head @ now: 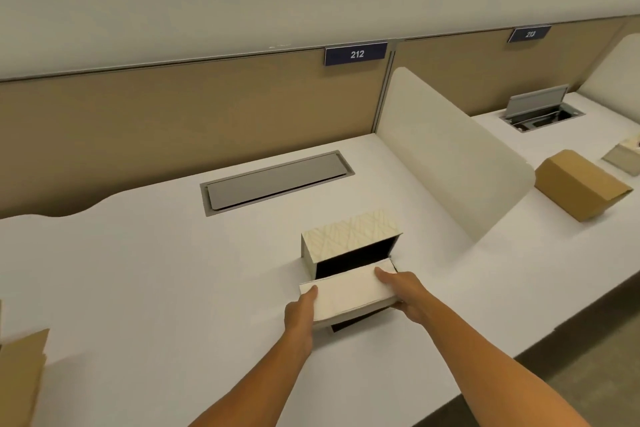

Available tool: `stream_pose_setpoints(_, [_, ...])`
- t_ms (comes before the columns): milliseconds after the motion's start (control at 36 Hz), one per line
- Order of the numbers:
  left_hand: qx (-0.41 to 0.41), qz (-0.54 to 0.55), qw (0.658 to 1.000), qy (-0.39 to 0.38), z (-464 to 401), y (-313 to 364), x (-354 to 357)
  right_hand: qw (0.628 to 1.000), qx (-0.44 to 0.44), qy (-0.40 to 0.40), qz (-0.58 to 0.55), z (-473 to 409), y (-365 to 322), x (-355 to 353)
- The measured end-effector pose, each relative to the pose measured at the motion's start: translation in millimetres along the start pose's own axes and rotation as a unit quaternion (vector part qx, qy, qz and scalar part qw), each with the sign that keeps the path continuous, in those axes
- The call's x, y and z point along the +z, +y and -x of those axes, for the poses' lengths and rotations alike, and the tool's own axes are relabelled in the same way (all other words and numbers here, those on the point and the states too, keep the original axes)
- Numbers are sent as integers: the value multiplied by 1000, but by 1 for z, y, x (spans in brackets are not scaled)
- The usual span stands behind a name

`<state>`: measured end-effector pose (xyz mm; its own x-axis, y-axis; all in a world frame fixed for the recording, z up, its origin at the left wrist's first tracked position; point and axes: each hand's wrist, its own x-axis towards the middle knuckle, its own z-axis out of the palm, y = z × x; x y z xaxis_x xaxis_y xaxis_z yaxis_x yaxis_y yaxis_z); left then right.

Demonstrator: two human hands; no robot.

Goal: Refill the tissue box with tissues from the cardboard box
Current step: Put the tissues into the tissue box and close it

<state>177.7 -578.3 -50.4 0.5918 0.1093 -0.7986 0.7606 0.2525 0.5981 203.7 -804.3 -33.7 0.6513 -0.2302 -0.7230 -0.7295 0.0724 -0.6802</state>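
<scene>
- Head view: tissue stack (348,295) sits at the open, dark mouth of the tissue box (349,236), near centre of the white desk (138,270); far end of the stack is about at the opening, the rest sticks out toward the person.
- Left hand (300,317) clamps the stack's near-left corner, thumb on top; right hand (403,291) pinches the right side, fingers on top. Both grips closed on the stack.
- Handling, as a guess: stack is light, soft, compressible; loose sheets prob. fan or buckle if squeezed mid-span. Best hold = both short ends, flat pressure top & bottom, kept level w/ the opening.
- Tissue box: stiff card, cream w/ pale line pattern, rectangular, lying w/ open side toward the person; a dark flap (360,321) shows under the stack. Light enough that it may slide when pushed.
- Materials: desk smooth matte laminate; grey metal cable hatch (277,180) set flush behind the box; rounded off-white divider (450,163) to the right.
- Cardboard box (20,378), plain brown, at the left edge, only partly in shot. A 2nd brown carton (581,184) sits on the next desk, well apart.
</scene>
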Motion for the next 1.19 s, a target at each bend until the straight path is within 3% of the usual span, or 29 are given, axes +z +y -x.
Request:
stream_pose_setpoints(139, [0,15,1000,0,-8,-2,23,1000,-1,-13,3,-23,-5,-21])
stream_pose_setpoints(583, [9,53,993,103,-20,1,62,985,-36,-151,69,-74,-22,-56])
stream_pose_setpoints(1194, [12,48,990,132,-36,6,81,985,-27,-157,67,-105,-27,-60])
